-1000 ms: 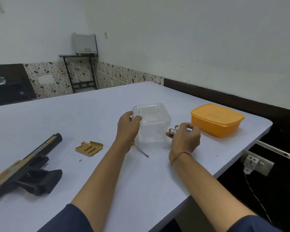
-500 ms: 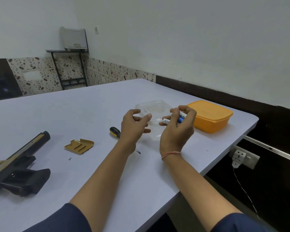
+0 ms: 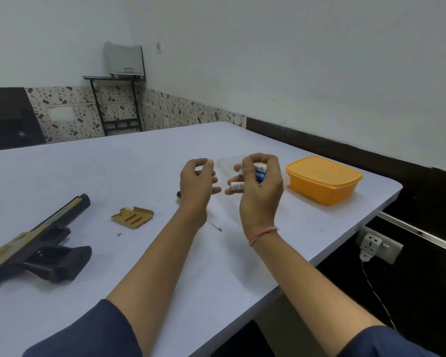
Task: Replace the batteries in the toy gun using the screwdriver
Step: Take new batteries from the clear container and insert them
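My right hand (image 3: pixel 259 188) is raised above the table and grips several white-and-blue batteries (image 3: pixel 258 171); one sticks out to the left. My left hand (image 3: pixel 197 180) hovers just left of it, fingers loosely curled, holding nothing. The black-and-gold toy gun (image 3: pixel 36 243) lies at the table's left edge with its grip compartment uncovered. Its gold battery cover (image 3: pixel 132 216) rests to the right of the gun, a tiny screw (image 3: pixel 118 234) just in front of it. The screwdriver (image 3: pixel 214 224) lies under my left wrist, mostly hidden.
A clear plastic box (image 3: pixel 225 161) sits behind my hands, largely covered by them. An orange lidded container (image 3: pixel 323 180) stands at the right near the white table's (image 3: pixel 113 266) rounded corner. A wall socket with a plug (image 3: pixel 371 247) is below the right edge.
My left hand left the clear box and rose beside the right. My right hand lifted the batteries off the table and turned them up in front of me.
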